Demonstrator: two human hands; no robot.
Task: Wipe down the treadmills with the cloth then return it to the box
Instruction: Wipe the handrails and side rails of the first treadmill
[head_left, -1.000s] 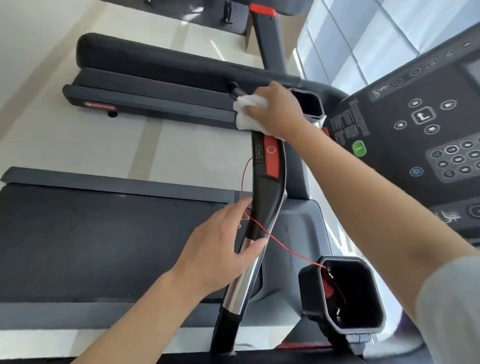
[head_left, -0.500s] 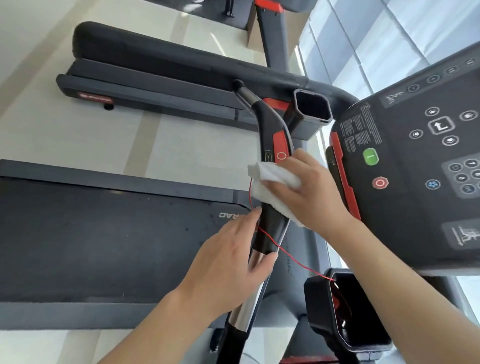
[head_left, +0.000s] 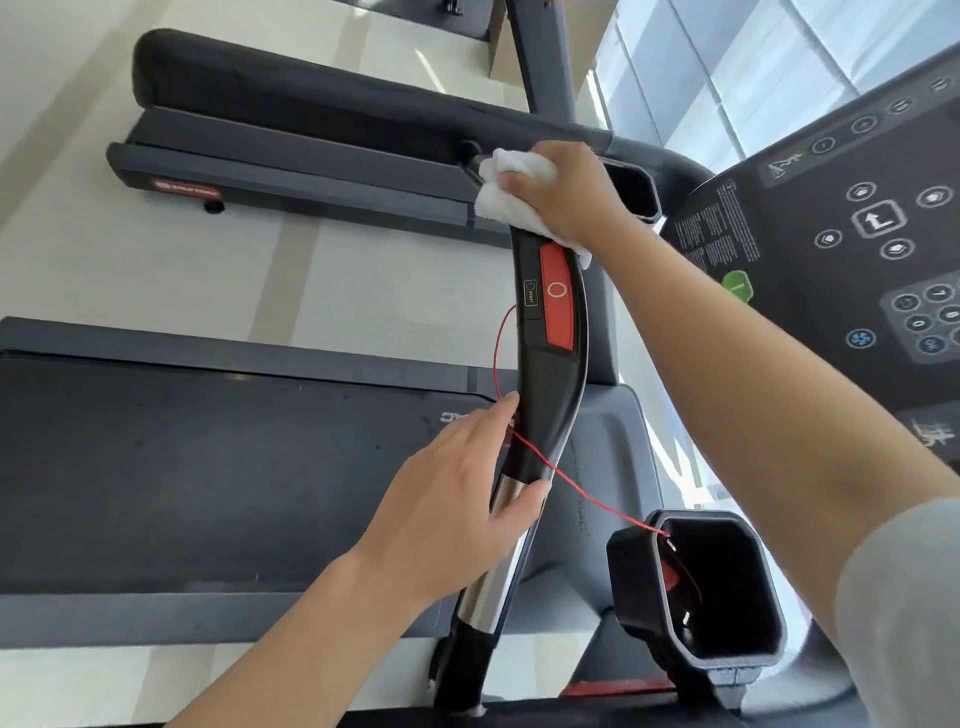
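A black treadmill handlebar (head_left: 550, 379) with a red stop button (head_left: 557, 296) runs up the middle of the view. My right hand (head_left: 563, 195) grips a white cloth (head_left: 506, 189) wrapped over the handlebar's far end. My left hand (head_left: 457, 499) holds the silver lower section of the same bar, thumb on one side and fingers on the other. A thin red cord (head_left: 582, 488) crosses the bar toward a black cup holder (head_left: 644, 582). The box is not in view.
The treadmill console (head_left: 852, 270) with buttons fills the right side. The dark running belt (head_left: 218, 467) lies at left. A second treadmill (head_left: 311, 135) stands beyond a strip of pale floor (head_left: 337, 291). Windows are at the upper right.
My right hand slid the cloth from the middle of the handlebar, just below the red button, back up to its far end. My left hand stayed on the silver section.
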